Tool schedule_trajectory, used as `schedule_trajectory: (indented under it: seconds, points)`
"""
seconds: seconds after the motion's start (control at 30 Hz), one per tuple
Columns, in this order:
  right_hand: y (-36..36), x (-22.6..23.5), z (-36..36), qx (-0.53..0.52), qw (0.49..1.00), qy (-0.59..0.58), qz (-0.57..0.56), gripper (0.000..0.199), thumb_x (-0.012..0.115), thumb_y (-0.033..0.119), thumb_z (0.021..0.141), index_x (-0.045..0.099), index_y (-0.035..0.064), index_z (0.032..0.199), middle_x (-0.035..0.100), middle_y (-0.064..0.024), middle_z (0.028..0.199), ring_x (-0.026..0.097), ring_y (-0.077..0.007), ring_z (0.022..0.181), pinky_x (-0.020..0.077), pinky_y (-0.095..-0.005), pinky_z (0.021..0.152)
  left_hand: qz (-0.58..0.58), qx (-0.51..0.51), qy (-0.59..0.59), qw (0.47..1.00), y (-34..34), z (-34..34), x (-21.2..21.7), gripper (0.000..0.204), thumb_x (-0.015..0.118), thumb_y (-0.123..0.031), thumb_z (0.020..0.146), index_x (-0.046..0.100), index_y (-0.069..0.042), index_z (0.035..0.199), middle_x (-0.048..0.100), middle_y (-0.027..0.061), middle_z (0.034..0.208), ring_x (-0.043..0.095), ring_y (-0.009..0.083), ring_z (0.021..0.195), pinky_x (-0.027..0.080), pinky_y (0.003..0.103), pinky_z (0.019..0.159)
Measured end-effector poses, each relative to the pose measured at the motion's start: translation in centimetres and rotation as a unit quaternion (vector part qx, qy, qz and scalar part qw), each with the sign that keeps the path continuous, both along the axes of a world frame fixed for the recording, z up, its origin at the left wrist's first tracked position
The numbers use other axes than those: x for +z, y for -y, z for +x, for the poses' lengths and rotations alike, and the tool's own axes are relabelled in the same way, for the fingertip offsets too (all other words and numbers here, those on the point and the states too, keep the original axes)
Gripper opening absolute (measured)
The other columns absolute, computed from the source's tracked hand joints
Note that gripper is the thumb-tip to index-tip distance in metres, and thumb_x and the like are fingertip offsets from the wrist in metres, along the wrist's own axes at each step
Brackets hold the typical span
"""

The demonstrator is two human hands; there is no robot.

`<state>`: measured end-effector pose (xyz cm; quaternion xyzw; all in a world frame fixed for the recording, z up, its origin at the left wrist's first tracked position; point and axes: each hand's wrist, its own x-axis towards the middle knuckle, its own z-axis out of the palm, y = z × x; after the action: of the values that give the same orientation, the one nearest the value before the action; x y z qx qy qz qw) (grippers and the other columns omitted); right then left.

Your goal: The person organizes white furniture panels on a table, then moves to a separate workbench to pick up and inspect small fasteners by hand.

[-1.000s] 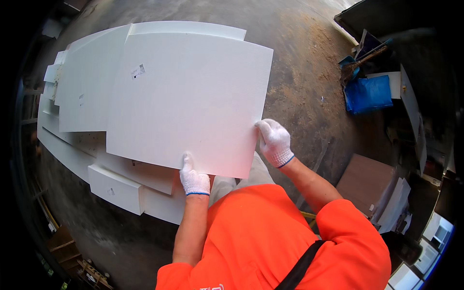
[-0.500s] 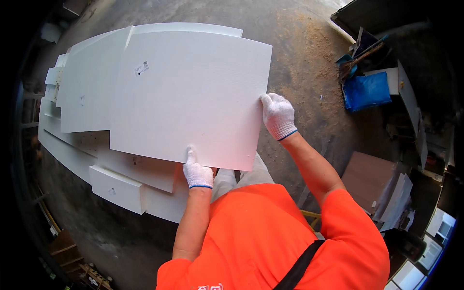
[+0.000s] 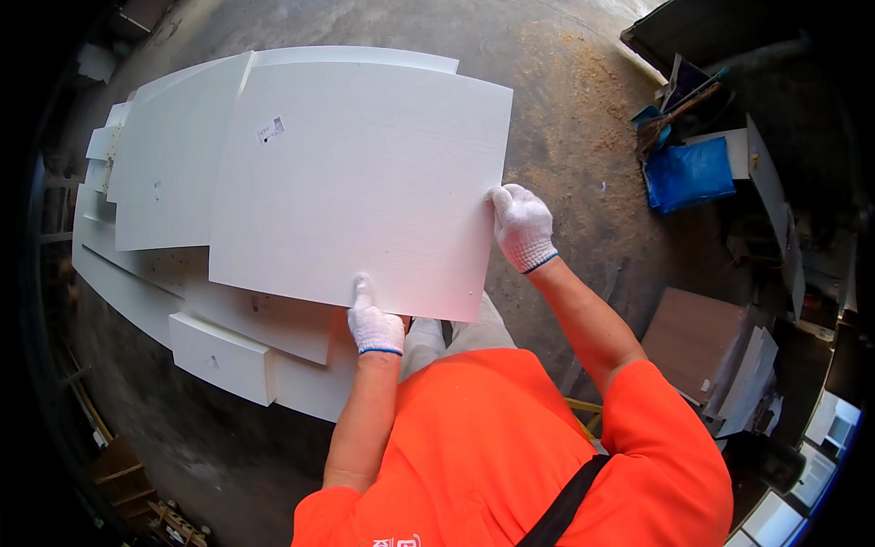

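Note:
A large white panel [image 3: 365, 182] with a small label sits on top of the stack, its near right corner reaching out toward my body. My left hand [image 3: 375, 319], in a white knit glove, grips its near edge, thumb on the upper face and the fingers hidden underneath. At the panel's right edge my right hand [image 3: 523, 225], gloved likewise, is closed on it. Beneath and to the left lie more white panels [image 3: 173, 164] of differing sizes. A thick white block of boards [image 3: 219, 357] rests at the near side of the stack.
Sawdust lies scattered on the concrete floor [image 3: 583, 118] beyond my right hand. Over on the right are a blue bag [image 3: 690, 175], a broom [image 3: 679, 114] and a brown board [image 3: 693, 342] beside leaning white sheets [image 3: 746, 378]. Shelving or racks line the dark left edge.
Both hands keep their hold on the panel. My right hand has slid slightly nearer along the right edge; otherwise there is only a tiny shift of the view.

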<state>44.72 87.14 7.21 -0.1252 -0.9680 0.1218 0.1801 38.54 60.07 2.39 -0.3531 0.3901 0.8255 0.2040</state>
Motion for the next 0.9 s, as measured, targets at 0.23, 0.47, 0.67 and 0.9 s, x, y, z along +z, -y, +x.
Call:
schedule_trajectory:
  seconds: [0.23,0.47,0.67,0.9]
  points:
    - [7.9,1.0,9.6,0.128,0.981,0.083,-0.117,0.023,0.066,0.001,0.078,0.065,0.0084,0.1,0.069,-0.0116,0.09,0.071,-0.031,0.084,0.0574,-0.041,0.073,0.001,-0.013,0.018,1.0,-0.4,0.0,2.5,0.046,0.063,-0.029,0.101,0.055,0.002,0.134,0.063,0.0164,0.126,0.066,0.0325,0.111,0.059,0.049,0.09]
    - [-0.7,-0.4,-0.4,-0.006,0.998,-0.066,-0.018,0.017,0.064,0.005,0.082,0.062,0.0083,0.099,0.066,-0.0105,0.087,0.065,-0.0334,0.077,0.0537,-0.0439,0.068,-0.015,-0.013,0.021,1.0,-0.7,0.1,2.1,0.045,0.062,-0.029,0.102,0.056,0.003,0.133,0.064,0.0161,0.126,0.067,0.0316,0.11,0.059,0.046,0.092]
    - [7.8,0.5,9.7,0.127,0.984,0.038,-0.119,0.018,0.064,0.001,0.079,0.064,0.0081,0.096,0.067,-0.0112,0.087,0.07,-0.0309,0.08,0.0573,-0.0406,0.07,-0.018,-0.02,0.01,1.0,-0.8,0.2,2.5,0.046,0.062,-0.029,0.102,0.056,0.006,0.132,0.064,0.0158,0.126,0.065,0.031,0.113,0.058,0.046,0.094]
    - [-1.9,-1.5,-2.1,-0.078,0.988,-0.124,-0.048,0.01,0.066,0.004,0.091,0.064,0.0053,0.1,0.068,-0.0159,0.092,0.068,-0.0361,0.084,0.0558,-0.0417,0.072,-0.011,-0.008,0.008,1.0,-0.8,-0.1,2.0,0.046,0.061,-0.027,0.103,0.055,0.008,0.133,0.064,0.0159,0.127,0.065,0.0298,0.113,0.057,0.044,0.096]
